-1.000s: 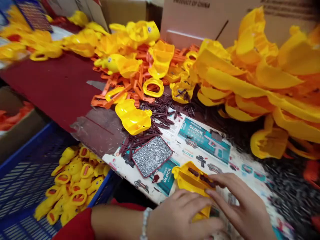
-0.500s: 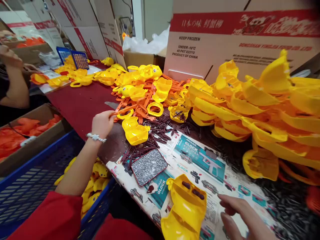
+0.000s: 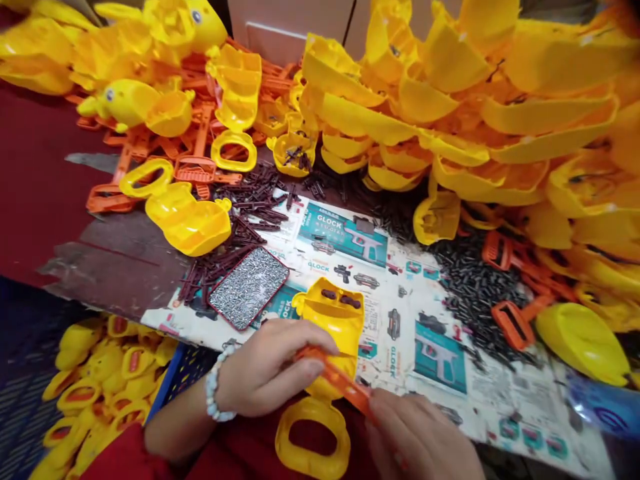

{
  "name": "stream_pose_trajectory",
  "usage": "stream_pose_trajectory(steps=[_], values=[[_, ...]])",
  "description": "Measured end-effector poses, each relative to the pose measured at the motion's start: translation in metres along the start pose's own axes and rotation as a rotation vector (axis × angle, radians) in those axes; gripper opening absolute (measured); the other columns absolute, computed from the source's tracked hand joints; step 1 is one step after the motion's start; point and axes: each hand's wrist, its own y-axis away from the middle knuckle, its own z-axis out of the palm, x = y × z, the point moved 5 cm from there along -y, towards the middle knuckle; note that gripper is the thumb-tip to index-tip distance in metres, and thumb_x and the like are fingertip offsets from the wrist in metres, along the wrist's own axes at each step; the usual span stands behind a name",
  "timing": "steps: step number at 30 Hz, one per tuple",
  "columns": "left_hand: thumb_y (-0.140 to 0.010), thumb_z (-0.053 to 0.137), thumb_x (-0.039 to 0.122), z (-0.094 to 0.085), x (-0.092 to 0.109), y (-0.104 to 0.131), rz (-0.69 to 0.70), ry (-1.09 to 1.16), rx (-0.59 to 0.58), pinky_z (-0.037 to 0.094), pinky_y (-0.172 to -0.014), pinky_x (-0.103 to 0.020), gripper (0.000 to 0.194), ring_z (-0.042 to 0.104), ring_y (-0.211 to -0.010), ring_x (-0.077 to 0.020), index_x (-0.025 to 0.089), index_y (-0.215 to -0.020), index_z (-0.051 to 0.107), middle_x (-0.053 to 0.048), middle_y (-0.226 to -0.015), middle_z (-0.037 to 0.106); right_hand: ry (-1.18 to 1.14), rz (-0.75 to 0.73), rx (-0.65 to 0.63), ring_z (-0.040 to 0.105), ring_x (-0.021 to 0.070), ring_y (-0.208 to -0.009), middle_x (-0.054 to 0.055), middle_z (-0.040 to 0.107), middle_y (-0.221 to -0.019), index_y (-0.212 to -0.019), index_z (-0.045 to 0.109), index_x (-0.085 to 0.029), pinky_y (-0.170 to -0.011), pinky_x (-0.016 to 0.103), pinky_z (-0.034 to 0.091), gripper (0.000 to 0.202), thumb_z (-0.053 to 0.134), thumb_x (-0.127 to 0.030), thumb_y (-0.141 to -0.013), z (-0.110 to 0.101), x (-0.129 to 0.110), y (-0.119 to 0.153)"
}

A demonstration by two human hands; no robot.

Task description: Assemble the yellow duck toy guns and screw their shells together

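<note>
An orange plastic strip with slots [image 3: 345, 385] runs between my two hands, over a yellow duck-shaped shell [image 3: 333, 320]. My left hand [image 3: 273, 363], with a beaded bracelet at the wrist, pinches its upper end. My right hand [image 3: 417, 433] grips the lower end, partly covering it. Two dark brown pieces [image 3: 343, 299] sit in the shell's top section. A yellow ring-shaped part [image 3: 313, 460] hangs at the near end of the shell, past the table edge. Left of the shell lies a shallow tray of small silvery pins [image 3: 249, 288].
Dark brown sticks [image 3: 255, 200] and another yellow shell [image 3: 187, 220] lie behind the tray. Stacked yellow shells [image 3: 450, 127] rise at the back right, above a heap of small black pieces [image 3: 480, 287]. Orange parts [image 3: 200, 140] pile at the back left. A blue crate of yellow pieces [image 3: 105, 380] stands below.
My left hand has come back from the orange pile with an orange strip. My right hand has moved in and now grips it too. The view has tilted down.
</note>
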Motion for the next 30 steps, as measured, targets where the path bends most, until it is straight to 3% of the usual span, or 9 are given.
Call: stream_pose_trajectory(steps=[4, 7, 10, 14, 20, 22, 24, 27, 30], values=[[-0.092, 0.04, 0.022, 0.009, -0.016, -0.012, 0.029, -0.221, 0.186, 0.045, -0.098, -0.038, 0.029, 0.055, -0.114, -0.0202, 0.015, -0.119, 0.049, -0.013, -0.119, 0.061, -0.101, 0.222, -0.068, 0.062, 0.0156, -0.08, 0.009, 0.059, -0.102, -0.135, 0.037, -0.011, -0.065, 0.021, 0.053, 0.037, 0.032, -0.012, -0.098, 0.019, -0.005, 0.0], [-0.088, 0.037, 0.013, 0.023, -0.025, -0.019, 0.0, -0.353, 0.103, 0.035, -0.107, -0.047, 0.041, 0.041, -0.13, -0.0232, 0.012, -0.129, 0.041, -0.015, -0.136, 0.049, -0.137, 0.323, -0.022, 0.062, 0.0153, -0.078, 0.009, 0.058, -0.104, -0.141, 0.031, -0.012, -0.061, 0.019, 0.053, 0.041, 0.032, -0.014, -0.1, 0.027, -0.007, 0.001], [-0.085, 0.036, 0.007, 0.032, -0.031, -0.021, -0.023, -0.401, 0.052, 0.037, -0.107, -0.048, 0.046, 0.041, -0.131, -0.0236, 0.01, -0.131, 0.041, -0.014, -0.135, 0.052, -0.087, 0.369, -0.037, 0.062, 0.0178, -0.082, 0.012, 0.057, -0.109, -0.143, 0.029, -0.012, -0.06, 0.02, 0.055, 0.043, 0.033, -0.016, -0.1, 0.033, -0.008, 0.001], [-0.082, 0.035, 0.004, 0.037, -0.035, -0.021, -0.035, -0.404, 0.062, 0.039, -0.106, -0.047, 0.051, 0.042, -0.13, -0.025, 0.007, -0.132, 0.041, -0.015, -0.133, 0.053, -0.115, 0.384, -0.076, 0.062, 0.0207, -0.092, 0.012, 0.054, -0.116, -0.143, 0.028, -0.012, -0.071, 0.026, 0.058, 0.045, 0.033, -0.015, -0.099, 0.033, -0.01, 0.0], [-0.081, 0.034, 0.002, 0.039, -0.036, -0.015, -0.038, -0.352, 0.064, 0.04, -0.107, -0.046, 0.055, 0.04, -0.131, -0.0248, 0.009, -0.136, 0.035, -0.013, -0.135, 0.052, -0.536, 0.597, -0.071, 0.06, 0.0167, -0.098, 0.004, 0.055, -0.119, -0.135, 0.041, -0.02, -0.077, 0.019, 0.055, 0.035, 0.039, -0.02, -0.101, 0.02, 0.001, -0.003], [-0.081, 0.035, 0.003, 0.042, -0.034, -0.012, -0.036, -0.355, 0.048, 0.038, -0.108, -0.047, 0.056, 0.037, -0.133, -0.0261, 0.01, -0.137, 0.034, -0.013, -0.136, 0.05, -0.458, 0.542, -0.045, 0.061, 0.0178, -0.095, 0.006, 0.057, -0.115, -0.136, 0.04, -0.017, -0.076, 0.021, 0.056, 0.036, 0.037, -0.02, -0.1, 0.019, -0.003, -0.007], [-0.082, 0.036, 0.004, 0.044, -0.03, -0.009, -0.028, -0.376, 0.04, 0.038, -0.108, -0.047, 0.055, 0.036, -0.134, -0.0276, 0.009, -0.137, 0.034, -0.014, -0.137, 0.049, -0.211, 0.429, -0.052, 0.063, 0.0185, -0.079, 0.009, 0.06, -0.098, -0.138, 0.037, -0.012, -0.063, 0.022, 0.056, 0.04, 0.035, -0.019, -0.099, 0.023, -0.011, -0.013], [-0.086, 0.036, 0.007, 0.041, -0.025, -0.012, -0.029, -0.409, 0.046, 0.041, -0.105, -0.046, 0.047, 0.04, -0.131, -0.0268, 0.009, -0.133, 0.038, -0.014, -0.133, 0.053, 0.148, 0.328, -0.114, 0.051, 0.0159, -0.048, 0.007, 0.055, -0.074, -0.139, 0.032, -0.002, -0.039, 0.023, 0.041, 0.045, 0.031, -0.014, -0.096, 0.033, -0.023, -0.019], [-0.09, 0.04, 0.015, 0.036, -0.024, -0.024, -0.057, -0.431, 0.017, 0.047, -0.096, -0.044, 0.035, 0.051, -0.119, -0.0261, 0.012, -0.123, 0.048, -0.012, -0.121, 0.062, 0.191, 0.314, -0.11, 0.048, 0.015, -0.045, 0.005, 0.053, -0.071, -0.133, 0.037, -0.001, -0.038, 0.025, 0.036, 0.041, 0.027, -0.014, -0.096, 0.032, -0.025, -0.023]])
